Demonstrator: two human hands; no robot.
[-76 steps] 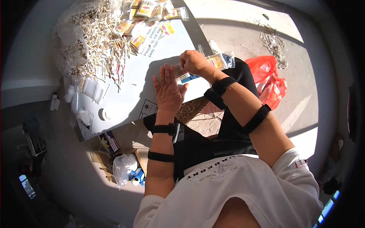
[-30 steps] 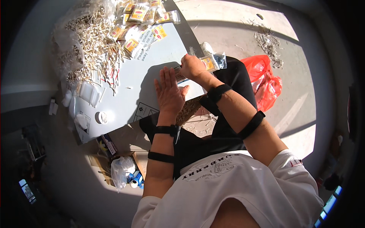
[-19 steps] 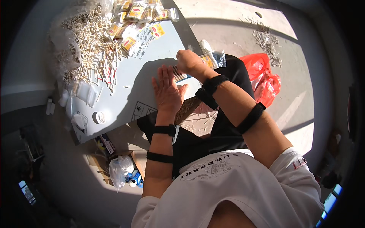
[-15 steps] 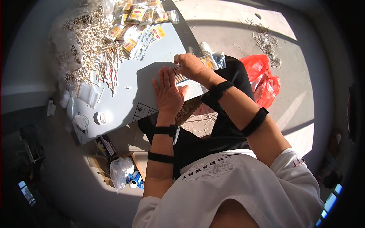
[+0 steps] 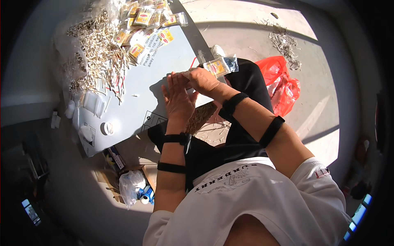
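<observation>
While the left hand stood flat with fingers stretched, holding nothing, the right hand pinched a small clear packet against it, just above the middle of the frame. Both were over the grey board. Loose sticks lay at upper left.

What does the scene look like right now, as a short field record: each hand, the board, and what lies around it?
left hand: open, fingers up, flat against the right hand over the board
right hand: closed on a clear packet with a yellow label
board: grey, flat, tilted across the person's lap
sticks: loose pile of thin pale sticks at the board's far left
filled packets: heap at the board's far end
red bag: on the floor to the right
</observation>
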